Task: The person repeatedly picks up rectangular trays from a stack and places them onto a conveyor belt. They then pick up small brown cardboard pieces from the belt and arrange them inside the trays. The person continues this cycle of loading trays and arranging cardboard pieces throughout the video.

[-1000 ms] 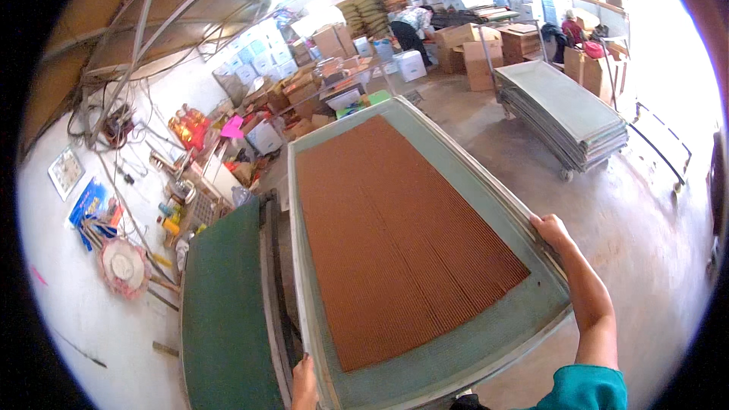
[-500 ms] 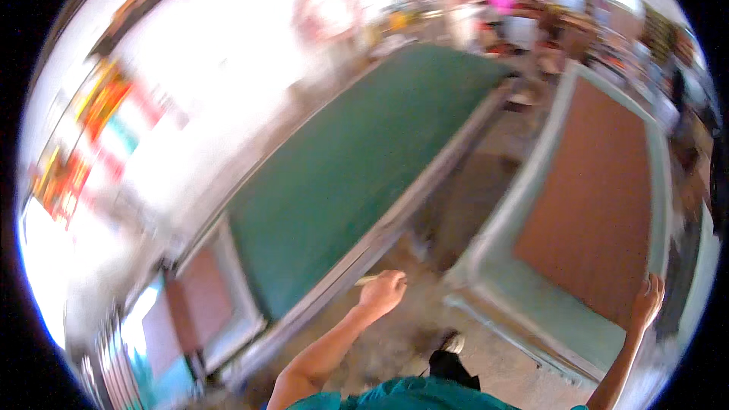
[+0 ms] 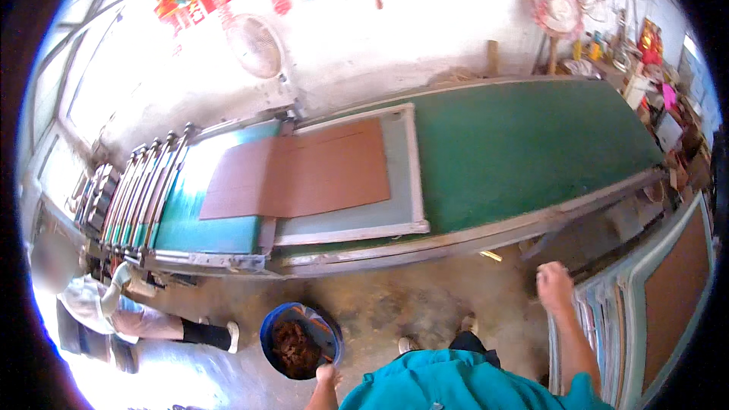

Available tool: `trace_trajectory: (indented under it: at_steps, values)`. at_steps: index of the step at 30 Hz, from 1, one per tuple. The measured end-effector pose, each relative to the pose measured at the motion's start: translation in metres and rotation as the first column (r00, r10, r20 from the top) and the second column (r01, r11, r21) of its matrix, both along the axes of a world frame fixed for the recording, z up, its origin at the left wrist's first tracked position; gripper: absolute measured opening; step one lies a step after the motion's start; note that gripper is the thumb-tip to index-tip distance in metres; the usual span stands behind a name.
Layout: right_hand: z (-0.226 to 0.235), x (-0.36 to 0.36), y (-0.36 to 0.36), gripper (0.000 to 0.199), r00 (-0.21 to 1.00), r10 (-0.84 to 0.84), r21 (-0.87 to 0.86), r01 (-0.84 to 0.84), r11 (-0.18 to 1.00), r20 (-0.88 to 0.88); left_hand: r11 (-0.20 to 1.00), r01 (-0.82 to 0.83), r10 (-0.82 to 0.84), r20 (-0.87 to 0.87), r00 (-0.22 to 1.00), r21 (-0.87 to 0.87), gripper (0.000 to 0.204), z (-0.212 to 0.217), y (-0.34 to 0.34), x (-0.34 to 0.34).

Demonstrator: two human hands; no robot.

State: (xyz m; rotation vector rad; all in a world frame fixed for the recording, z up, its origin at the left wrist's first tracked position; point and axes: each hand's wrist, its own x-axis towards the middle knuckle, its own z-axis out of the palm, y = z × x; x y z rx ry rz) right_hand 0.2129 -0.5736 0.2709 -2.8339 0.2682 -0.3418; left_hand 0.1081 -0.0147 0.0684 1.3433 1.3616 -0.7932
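Note:
My left hand (image 3: 328, 374) is low in the middle, at the near rim of a blue bucket (image 3: 337, 332). Its fingers look closed; a short brown end shows by them, but what they hold is unclear. Dark brown clumpy stuff (image 3: 295, 349) fills part of the bucket. My right hand (image 3: 555, 285) is raised above the floor, just left of a stack of framed panels (image 3: 634, 300). Motion blurs its fingers, which seem curled. On the green-topped table (image 3: 524, 137) lies a pale-framed screen (image 3: 416, 175), with a reddish-brown sheet (image 3: 326, 171) across it.
Metal rollers (image 3: 156, 190) stand at the table's left end, beside a bright teal surface (image 3: 220, 235). Another person (image 3: 114, 307) is at the far left. A fan (image 3: 257, 45) is by the wall. Clutter (image 3: 668, 121) fills the right corner. A small yellow piece (image 3: 491, 256) shows below the table edge.
My view has swung left, bringing the bucket, rollers and other person into sight. My right hand has left the edge of the framed panel. My left hand has come down beside the bucket.

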Motion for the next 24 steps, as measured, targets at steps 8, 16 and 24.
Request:
trace_trajectory:
  at_steps: [8,16,24]
  values:
    - [-0.098,0.097,0.177,0.020,0.706,0.550,0.146,-0.549,0.823,-0.446,0.854,-0.520,0.520,-0.048,0.853,0.021,0.049,-0.099,0.062,-0.179]
    - [-0.143,0.240,0.333,0.024,0.307,0.728,0.253,-0.797,0.549,-0.614,0.722,-0.647,0.615,0.204,0.762,0.243,0.044,-0.027,0.014,-0.102]
    - [-0.152,0.351,0.458,0.024,0.229,0.818,0.365,-0.809,0.461,-0.527,0.499,-0.794,0.658,0.443,0.608,0.348,0.058,0.044,0.053,0.009]
